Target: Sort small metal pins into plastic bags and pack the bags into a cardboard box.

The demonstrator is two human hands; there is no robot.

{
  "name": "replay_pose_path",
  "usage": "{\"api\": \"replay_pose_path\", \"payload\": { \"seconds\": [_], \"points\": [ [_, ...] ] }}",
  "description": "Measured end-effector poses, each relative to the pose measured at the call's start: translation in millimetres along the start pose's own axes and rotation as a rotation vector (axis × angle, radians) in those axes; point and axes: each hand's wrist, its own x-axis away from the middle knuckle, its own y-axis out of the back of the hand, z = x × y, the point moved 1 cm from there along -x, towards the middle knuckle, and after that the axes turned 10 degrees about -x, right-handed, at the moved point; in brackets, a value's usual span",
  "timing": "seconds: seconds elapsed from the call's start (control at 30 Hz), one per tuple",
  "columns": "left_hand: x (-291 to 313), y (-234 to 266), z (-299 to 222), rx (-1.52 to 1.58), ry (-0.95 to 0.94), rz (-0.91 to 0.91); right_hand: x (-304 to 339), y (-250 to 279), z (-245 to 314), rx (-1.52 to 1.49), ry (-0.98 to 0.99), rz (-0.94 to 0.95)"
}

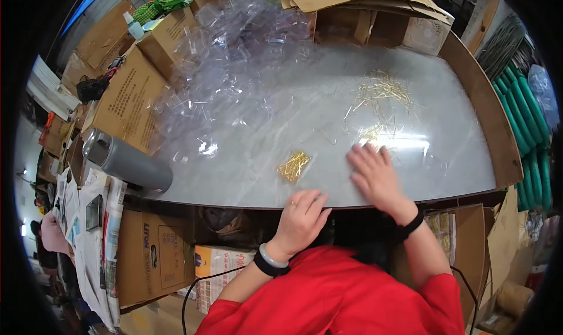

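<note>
My right hand (378, 179) lies flat with stretched fingers on the grey tabletop (234, 185). Its fingertips are at the near end of a loose scatter of thin gold-coloured metal pins (384, 92), some of which look bent like hooks. My left hand (299, 223) is at the table's front edge, fingers curled together. Something small and dark shows at its fingertips, too small to name. Just beyond that hand, apart from it, a small clear plastic case (294, 166) is filled with the same gold pins.
A heap of clear plastic cases (234, 48) spreads over the table's far left. A grey bottle (132, 162) leans at the left edge beside a cardboard box (129, 100). Cardboard walls (484, 112) border the right side. Cardboard compartments (343, 27) stand at the back.
</note>
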Motion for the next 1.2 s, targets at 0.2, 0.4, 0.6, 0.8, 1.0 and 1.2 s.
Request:
{"api": "replay_pose_path", "payload": {
  "seconds": [0.2, 0.4, 0.6, 0.8, 1.0, 1.2],
  "points": [
    [-18.0, -7.8, -4.6, -0.069, -0.019, 0.088, -5.6, -7.9, -6.7, -0.160, 0.040, -0.173],
    [-33.0, -17.1, -2.0, -0.044, -0.037, 0.130, 0.9, -7.1, 0.4, -0.237, 0.092, -0.145],
    [-32.2, -21.6, 0.9, 0.015, 0.004, 0.103, 11.5, -3.1, -0.4, -0.141, 0.010, -0.160],
    [-27.5, -24.2, 1.4, 0.010, 0.011, 0.074, 9.1, -3.1, 4.9, -0.002, -0.015, -0.143],
    [-28.0, -24.0, 1.0, 0.006, 0.020, 0.060, 0.3, -6.5, 2.6, -0.131, 0.077, -0.160],
    [-28.5, -25.7, 2.8, 0.009, 0.010, 0.058, 6.2, -12.4, -9.3, -0.386, 0.171, -0.213]
  ]
}}
